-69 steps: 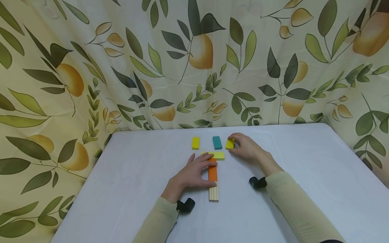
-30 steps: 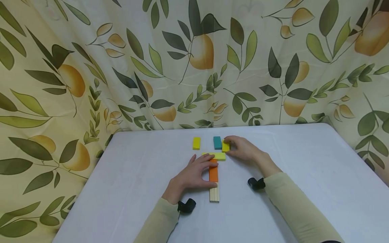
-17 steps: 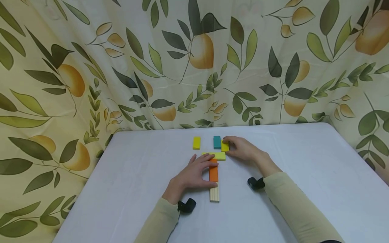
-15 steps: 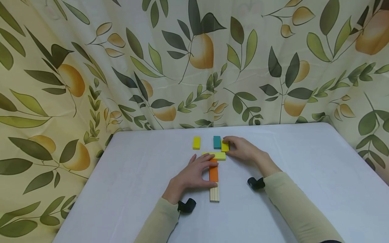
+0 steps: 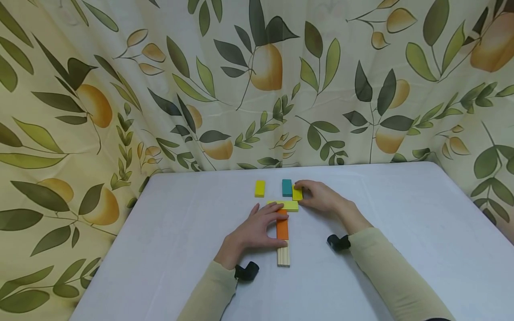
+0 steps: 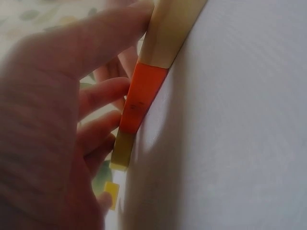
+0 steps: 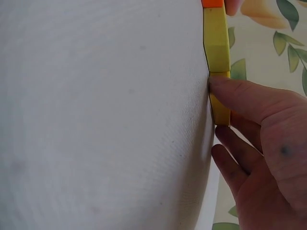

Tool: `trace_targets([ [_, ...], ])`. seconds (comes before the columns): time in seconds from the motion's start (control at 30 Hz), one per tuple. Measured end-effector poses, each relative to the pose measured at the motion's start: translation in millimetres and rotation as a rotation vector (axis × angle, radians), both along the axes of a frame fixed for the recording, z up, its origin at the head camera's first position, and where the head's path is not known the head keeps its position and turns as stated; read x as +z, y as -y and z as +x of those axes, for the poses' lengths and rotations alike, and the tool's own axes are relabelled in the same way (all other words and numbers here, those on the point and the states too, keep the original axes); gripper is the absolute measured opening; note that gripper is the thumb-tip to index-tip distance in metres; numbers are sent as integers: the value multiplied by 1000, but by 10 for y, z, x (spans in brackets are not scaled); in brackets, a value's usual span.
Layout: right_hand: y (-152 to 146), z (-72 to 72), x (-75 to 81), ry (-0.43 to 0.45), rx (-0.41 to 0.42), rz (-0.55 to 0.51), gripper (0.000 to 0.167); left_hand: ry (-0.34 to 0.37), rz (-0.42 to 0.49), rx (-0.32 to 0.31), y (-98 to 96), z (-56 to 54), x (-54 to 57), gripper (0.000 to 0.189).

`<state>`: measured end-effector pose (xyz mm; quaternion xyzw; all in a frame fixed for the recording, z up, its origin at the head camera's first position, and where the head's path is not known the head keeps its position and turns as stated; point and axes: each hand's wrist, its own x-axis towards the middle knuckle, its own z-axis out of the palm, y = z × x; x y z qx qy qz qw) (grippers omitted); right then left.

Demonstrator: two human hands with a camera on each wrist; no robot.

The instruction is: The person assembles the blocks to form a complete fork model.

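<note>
My right hand (image 5: pixel 325 197) pinches a small yellow block (image 5: pixel 297 194) between thumb and fingers, right at the teal block (image 5: pixel 287 188). In the right wrist view that yellow block (image 7: pixel 221 114) lines up with the end of the long light-yellow block (image 7: pixel 217 43). My left hand (image 5: pixel 250 231) lies over a T of blocks, fingers spread. Its fingertips touch the light-yellow crossbar block (image 5: pixel 291 206) and the orange block (image 5: pixel 282 230); its thumb rests by the top of the plain wooden block (image 5: pixel 283 258). Left of the teal one, another yellow block (image 5: pixel 259 189) lies alone.
All the blocks lie on a white-covered table (image 5: pixel 160 249). Its back edge meets a curtain (image 5: pixel 257 111) printed with fruit and leaves. Black wrist cameras stick out from both wrists, the left camera (image 5: pixel 246 271) close to the wooden block.
My right hand has slid the yellow block leftward and slightly nearer, from a gap away up against the teal block. It barely moves over the last half second. My left hand has stayed in place.
</note>
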<state>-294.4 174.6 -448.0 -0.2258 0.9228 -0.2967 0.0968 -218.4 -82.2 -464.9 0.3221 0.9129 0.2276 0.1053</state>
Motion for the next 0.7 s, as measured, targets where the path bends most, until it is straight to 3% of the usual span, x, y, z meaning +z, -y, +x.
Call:
trace_targets([
  [0.7, -1, 17, 9, 10, 4, 7, 50, 0, 7, -3, -2, 5, 17, 71],
])
